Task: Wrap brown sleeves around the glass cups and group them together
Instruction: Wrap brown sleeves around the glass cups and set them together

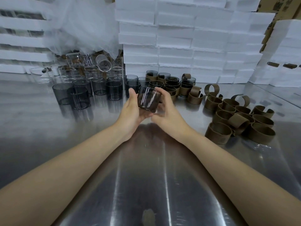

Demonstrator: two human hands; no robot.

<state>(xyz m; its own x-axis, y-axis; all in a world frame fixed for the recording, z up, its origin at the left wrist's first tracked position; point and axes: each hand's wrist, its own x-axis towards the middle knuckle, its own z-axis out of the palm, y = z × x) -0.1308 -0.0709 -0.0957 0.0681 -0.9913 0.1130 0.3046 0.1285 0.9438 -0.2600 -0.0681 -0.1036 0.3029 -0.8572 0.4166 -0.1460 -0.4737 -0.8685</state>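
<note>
Steel table [146, 176]: it fills my view from the near edge to the back, shiny and streaked with reflections, and both forearms reach out over its middle.
Foam boxes [179, 38]: white blocks are stacked high along the back and right, directly behind the cups.
Plastic film [78, 25]: a cloudy sheet hangs at back left, and its lower edge comes down just above the clear cups [91, 67].
Loose sleeves [236, 121]: a heap of curled brown bands lies on the table to the right of the hands. Some are closed into rings and some have sprung open.
Bare cups [78, 95]: smoky grey glasses stand upright in a cluster at left, in front of the clear ones. One clear cup lies tilted on top of its neighbours.
Left hand [132, 111]: the palm is turned up under the held cup [147, 100], with fingers curled beneath its base and the thumb up along its left wall.
Right hand [167, 110]: it grips the same cup from the right, thumb tip at the rim and fingers curled round the far side.
Held cup: it is lifted off the table at centre view, roughly upright, just in front of the sleeved group. It looks brownish, but I cannot tell whether that is a sleeve or the hands seen through the glass.
Sleeved cups [169, 85]: a tight cluster at centre back, each dark glass with a brown band round its wall, touching its neighbours.
</note>
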